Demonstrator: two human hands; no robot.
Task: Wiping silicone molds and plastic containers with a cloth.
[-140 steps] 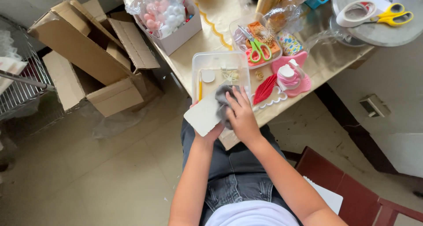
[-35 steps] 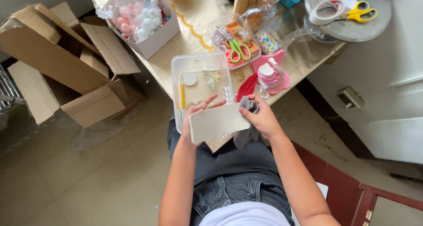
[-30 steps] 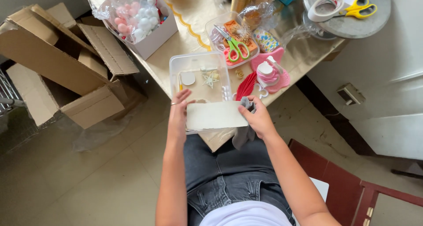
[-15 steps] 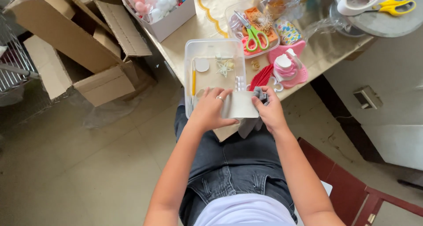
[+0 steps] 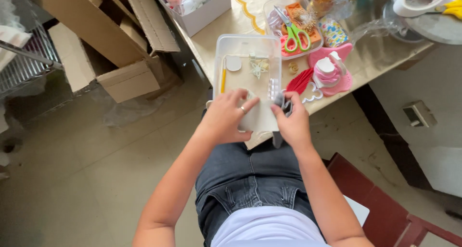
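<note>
My left hand [image 5: 226,118] presses flat on a white card [image 5: 262,118] lying over the near end of a clear plastic tray [image 5: 246,44] at the table's front edge. My right hand [image 5: 292,123] pinches the card's right edge together with a small dark grey tool [image 5: 280,101]. Inside the tray lie a yellow pencil [image 5: 223,75], a white disc [image 5: 234,63] and a pale star-shaped ornament [image 5: 258,67]. Much of the card is hidden under my hands.
Green-handled scissors [image 5: 291,31] rest in a second clear tray of craft bits. Pink moulds [image 5: 331,70] and a red piece [image 5: 299,81] sit to the right. Open cardboard boxes [image 5: 103,40] stand on the floor at left, and a red-brown chair [image 5: 385,208] is behind me.
I have lowered the white card from in front of me onto the near end of the clear tray. My left hand moved on top of it; my right hand stays at its right edge.
</note>
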